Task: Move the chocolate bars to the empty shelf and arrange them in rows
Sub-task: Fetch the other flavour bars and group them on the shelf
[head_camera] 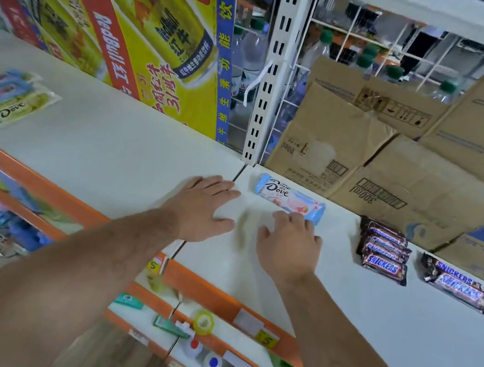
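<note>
Nearest the camera, both forearms reached over the orange shelf edge (208,290). The left hand (202,208) lay flat and spread on the white shelf (280,287), grasping nothing, across the seam between two shelf panels. The right hand (291,245) was also released and empty, its fingertips (296,218) touching or just short of the blue-and-pink Dove bar (291,199); contact could not be confirmed. Right of it lay a stack of Snickers bars (385,252) and, apart, a pair of Snickers bars (457,284). Far left, well apart, sat a loose pile of Dove bars (0,100). Cardboard boxes (383,163) stood behind.

Risk, as judged: the Dove bar lay skewed; a fingertip nudge could push it against the boxes or spoil the row. The Snickers stack could topple if brushed.
</note>
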{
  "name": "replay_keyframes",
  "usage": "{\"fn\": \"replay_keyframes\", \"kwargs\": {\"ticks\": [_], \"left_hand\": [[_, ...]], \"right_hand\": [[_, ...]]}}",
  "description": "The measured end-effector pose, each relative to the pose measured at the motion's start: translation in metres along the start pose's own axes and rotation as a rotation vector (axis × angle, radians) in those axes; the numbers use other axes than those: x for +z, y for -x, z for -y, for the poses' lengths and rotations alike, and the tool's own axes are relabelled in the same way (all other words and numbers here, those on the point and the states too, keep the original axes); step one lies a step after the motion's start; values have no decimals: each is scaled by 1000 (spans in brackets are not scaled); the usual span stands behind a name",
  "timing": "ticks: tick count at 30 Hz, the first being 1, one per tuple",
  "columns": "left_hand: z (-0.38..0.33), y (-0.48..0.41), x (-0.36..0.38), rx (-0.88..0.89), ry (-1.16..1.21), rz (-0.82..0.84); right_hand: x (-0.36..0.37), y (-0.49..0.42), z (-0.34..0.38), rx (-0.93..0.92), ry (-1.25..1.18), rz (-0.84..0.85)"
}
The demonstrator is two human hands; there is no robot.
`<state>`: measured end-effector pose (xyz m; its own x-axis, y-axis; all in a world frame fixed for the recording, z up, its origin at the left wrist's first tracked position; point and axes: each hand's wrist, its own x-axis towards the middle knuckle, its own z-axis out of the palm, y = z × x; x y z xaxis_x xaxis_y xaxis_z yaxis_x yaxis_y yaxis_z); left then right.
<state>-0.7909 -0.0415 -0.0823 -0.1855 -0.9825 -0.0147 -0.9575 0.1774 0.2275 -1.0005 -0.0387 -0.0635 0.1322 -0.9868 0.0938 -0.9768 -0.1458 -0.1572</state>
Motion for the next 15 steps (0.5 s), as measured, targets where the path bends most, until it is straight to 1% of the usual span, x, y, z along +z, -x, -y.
{"fn": "replay_keyframes", "kwargs": {"ticks": [3, 5, 7, 10, 15], "left_hand": [[1, -1, -8, -28, 108, 101], [4, 2, -14, -30, 125, 116], [14, 11, -23, -24, 92, 112], [46, 29, -44, -47, 72, 84], [115, 79, -83, -71, 70, -4]], "right_hand": [[-9, 11, 12, -31, -9, 70], [-16, 15, 21, -35, 1, 132], [-23, 18, 35, -33, 12, 179], [-31, 22, 71, -39, -23, 193], [-30, 30, 158, -114, -52, 206]]}}
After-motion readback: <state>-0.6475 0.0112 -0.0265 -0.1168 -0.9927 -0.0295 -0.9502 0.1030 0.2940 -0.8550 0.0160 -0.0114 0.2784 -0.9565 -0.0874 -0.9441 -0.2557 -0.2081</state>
